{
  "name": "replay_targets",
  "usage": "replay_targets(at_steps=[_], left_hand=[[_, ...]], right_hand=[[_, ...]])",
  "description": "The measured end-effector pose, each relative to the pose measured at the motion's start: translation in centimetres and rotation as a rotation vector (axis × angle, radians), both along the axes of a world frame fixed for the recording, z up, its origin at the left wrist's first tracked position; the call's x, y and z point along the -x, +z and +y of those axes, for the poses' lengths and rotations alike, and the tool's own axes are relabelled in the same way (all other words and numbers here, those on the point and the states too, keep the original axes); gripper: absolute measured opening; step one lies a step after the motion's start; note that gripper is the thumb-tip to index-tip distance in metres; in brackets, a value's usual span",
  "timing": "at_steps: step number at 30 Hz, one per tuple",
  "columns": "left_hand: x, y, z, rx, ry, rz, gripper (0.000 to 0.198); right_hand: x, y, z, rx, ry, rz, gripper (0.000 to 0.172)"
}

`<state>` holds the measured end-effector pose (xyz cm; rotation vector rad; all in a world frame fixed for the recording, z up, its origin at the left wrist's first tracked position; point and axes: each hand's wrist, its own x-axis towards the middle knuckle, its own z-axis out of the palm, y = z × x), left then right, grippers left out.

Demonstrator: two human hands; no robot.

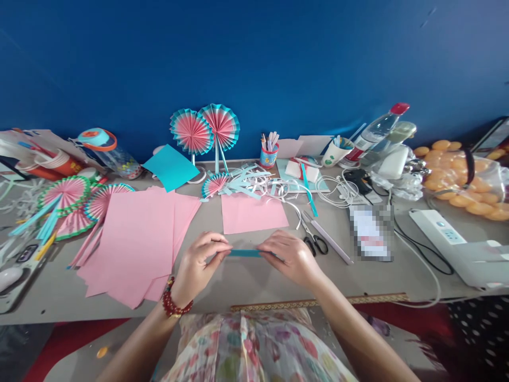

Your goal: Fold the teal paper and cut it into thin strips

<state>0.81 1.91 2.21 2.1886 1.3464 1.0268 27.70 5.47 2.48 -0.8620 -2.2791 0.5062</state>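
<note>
Between my two hands is a narrow blue paper strip [245,253], held level just above the table near its front. My left hand [202,261], with a red bead bracelet on the wrist, pinches the strip's left end. At the right end, my right hand [289,255] grips it between thumb and fingers. Beyond them lies a pink paper sheet [254,214]. Left of my left hand spreads a stack of pink paper [135,239]. Scissors [315,243] with black handles rest close to my right hand.
Pink and blue paper fans [219,127] lean on the blue wall, with a blue sheet [170,167] nearby. Paper scraps [250,180] are heaped behind the pink sheet. A phone [370,233], a power strip [445,233], cables and a plastic bottle [374,132] occupy the right side.
</note>
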Motion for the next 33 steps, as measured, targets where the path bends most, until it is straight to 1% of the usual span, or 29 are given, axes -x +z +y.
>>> replay_targets(at_steps=[3, 4, 6, 8, 10, 12, 14, 16, 19, 23, 26, 29, 33], left_hand=[[0.3, -1.1, 0.0, -0.199, 0.013, 0.190, 0.019], [0.4, -1.5, -0.2, -0.254, -0.006, 0.255, 0.020], [0.6, -2.5, -0.7, -0.304, -0.069, 0.350, 0.021], [0.6, -3.4, -1.4, -0.285, -0.133, 0.415, 0.020], [0.5, -4.3, -2.0, -0.224, -0.183, 0.457, 0.020], [0.4, -4.9, -2.3, -0.157, -0.201, 0.469, 0.021], [0.3, -5.2, -2.4, -0.097, -0.188, 0.455, 0.022], [0.2, -5.3, -2.2, -0.043, -0.174, 0.427, 0.023], [0.2, -5.3, -1.9, 0.027, -0.151, 0.378, 0.022], [0.2, -5.2, -1.2, 0.150, -0.086, 0.296, 0.012], [0.3, -4.7, -0.5, 0.268, -0.053, 0.245, 0.008], [0.5, -4.0, 0.4, 0.312, -0.071, 0.236, 0.009], [1.0, -3.4, 1.2, 0.353, -0.138, 0.232, 0.007]], right_hand=[[0.5, -1.5, -0.1, -0.197, -0.063, -0.068, 0.020], [0.5, -2.1, -0.3, -0.255, -0.079, -0.096, 0.020], [0.5, -3.4, -1.0, -0.327, -0.080, -0.156, 0.019], [0.5, -4.7, -1.9, -0.330, -0.069, -0.220, 0.018], [0.5, -5.7, -2.7, -0.300, -0.057, -0.262, 0.018], [0.7, -6.4, -3.3, -0.266, -0.041, -0.290, 0.018], [1.1, -6.8, -3.6, -0.233, -0.016, -0.312, 0.017], [1.5, -6.9, -3.5, -0.199, 0.013, -0.337, 0.016], [2.1, -6.6, -2.8, -0.114, 0.017, -0.369, 0.015], [3.0, -5.5, -1.7, 0.100, -0.007, -0.403, 0.017], [3.7, -4.6, -1.2, 0.233, -0.046, -0.463, 0.015], [4.1, -4.0, -0.8, 0.284, -0.060, -0.515, 0.013], [4.3, -3.8, -0.5, 0.302, -0.058, -0.531, 0.012]])
